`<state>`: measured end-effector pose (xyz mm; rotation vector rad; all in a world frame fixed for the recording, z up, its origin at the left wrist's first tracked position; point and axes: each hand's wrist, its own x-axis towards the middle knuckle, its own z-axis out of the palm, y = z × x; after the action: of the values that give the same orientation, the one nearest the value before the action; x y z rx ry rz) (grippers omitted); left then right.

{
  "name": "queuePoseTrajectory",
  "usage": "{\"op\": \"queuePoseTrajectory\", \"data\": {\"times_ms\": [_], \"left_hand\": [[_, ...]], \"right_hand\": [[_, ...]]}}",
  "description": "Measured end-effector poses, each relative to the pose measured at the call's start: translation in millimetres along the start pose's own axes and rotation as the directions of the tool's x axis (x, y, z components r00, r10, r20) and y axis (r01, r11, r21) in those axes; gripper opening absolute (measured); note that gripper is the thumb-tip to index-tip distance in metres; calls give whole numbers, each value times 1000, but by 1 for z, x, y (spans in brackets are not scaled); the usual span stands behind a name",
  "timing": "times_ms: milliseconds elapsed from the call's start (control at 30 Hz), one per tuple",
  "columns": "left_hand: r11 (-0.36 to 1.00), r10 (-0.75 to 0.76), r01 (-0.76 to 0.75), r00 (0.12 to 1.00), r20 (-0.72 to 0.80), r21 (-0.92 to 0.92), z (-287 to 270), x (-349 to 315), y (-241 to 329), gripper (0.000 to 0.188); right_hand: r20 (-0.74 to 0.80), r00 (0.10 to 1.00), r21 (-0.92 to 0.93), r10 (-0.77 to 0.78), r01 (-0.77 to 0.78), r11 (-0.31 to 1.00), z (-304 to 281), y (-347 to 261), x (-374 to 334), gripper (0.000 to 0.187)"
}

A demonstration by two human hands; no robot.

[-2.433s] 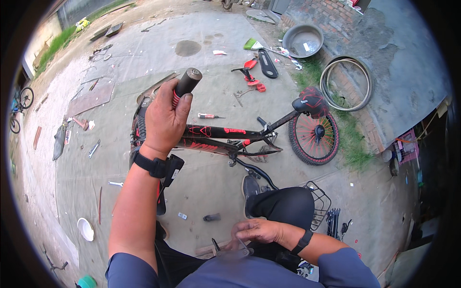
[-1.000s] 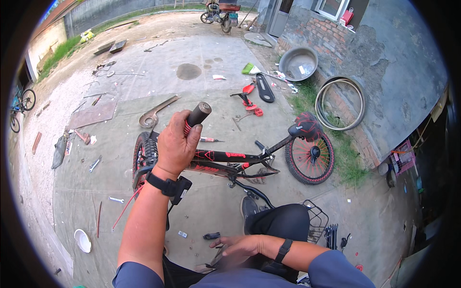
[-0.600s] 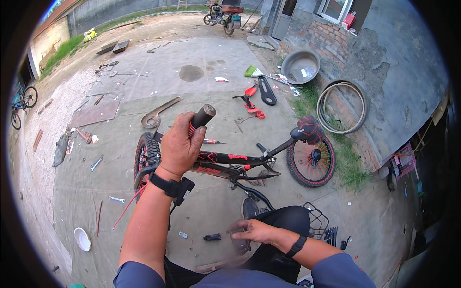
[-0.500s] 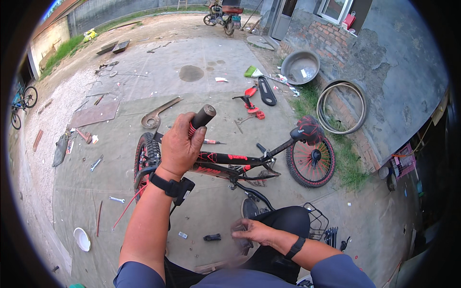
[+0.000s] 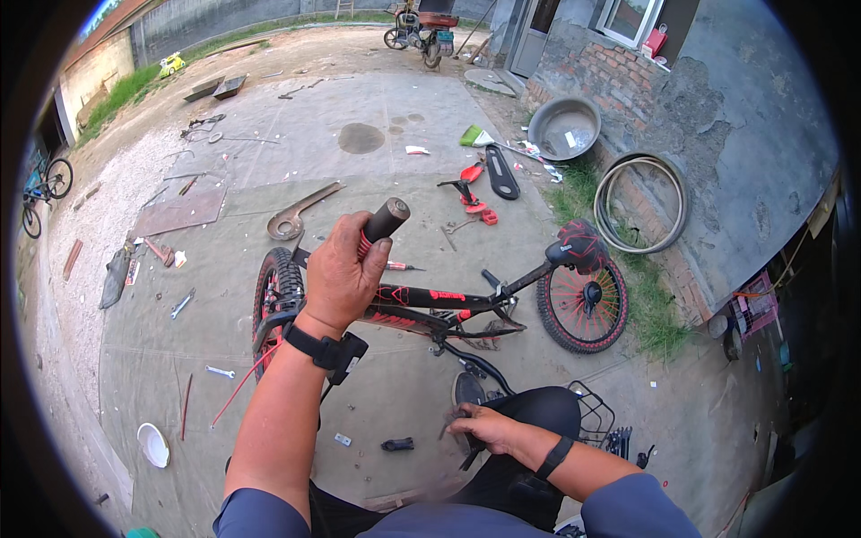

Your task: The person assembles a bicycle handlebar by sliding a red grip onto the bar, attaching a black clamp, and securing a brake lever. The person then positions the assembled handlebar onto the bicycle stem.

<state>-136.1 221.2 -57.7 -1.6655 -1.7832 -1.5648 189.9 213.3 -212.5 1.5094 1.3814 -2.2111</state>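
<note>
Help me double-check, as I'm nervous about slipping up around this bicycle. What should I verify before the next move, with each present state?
1. Left hand closed around the black grip: ok.
2. Item at the right hand identifiable: cannot tell, too blurred.
3. Ground free of loose parts: not ok; a short black part lies there.
4. Wrench nearest the left forearm in view: ok.
5. Red-spoked wheel secured to the frame: cannot tell.

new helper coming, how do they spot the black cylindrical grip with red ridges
Find the black and red bicycle frame, then the left hand near its left end. The grip pokes from that fist, unlike the short black part on the ground.
</note>
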Motion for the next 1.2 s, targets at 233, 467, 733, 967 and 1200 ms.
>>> {"op": "queuePoseTrajectory", "data": {"times_ms": [233, 467, 733, 967, 1200], "left_hand": [[1000, 16, -16, 1000, -9, -5, 0, 0, -1, 33], [1000, 24, -24, 1000, -10, -4, 0, 0, -1, 33], [999, 31, -31, 999, -12, -14, 0, 0, -1, 33], [1000, 11, -11, 1000, -2, -16, -1, -2, 0, 33], [1000, 17, -17, 1000, -3, -22, 0, -3, -1, 35]], "right_hand": [[-2, 986, -179, -164, 161, 971, -15, -13, 6, 67], [16, 988, 365, -152, 135, 921, -22, -48, -10, 35], [116, 983, 218, -146, 118, 969, -34, -85, -28, 47], [134, 772, 172, -621, 599, 782, -36, -160, -60, 72], [71, 610, 94, -789, 783, 614, -29, -229, -91, 79]]}}
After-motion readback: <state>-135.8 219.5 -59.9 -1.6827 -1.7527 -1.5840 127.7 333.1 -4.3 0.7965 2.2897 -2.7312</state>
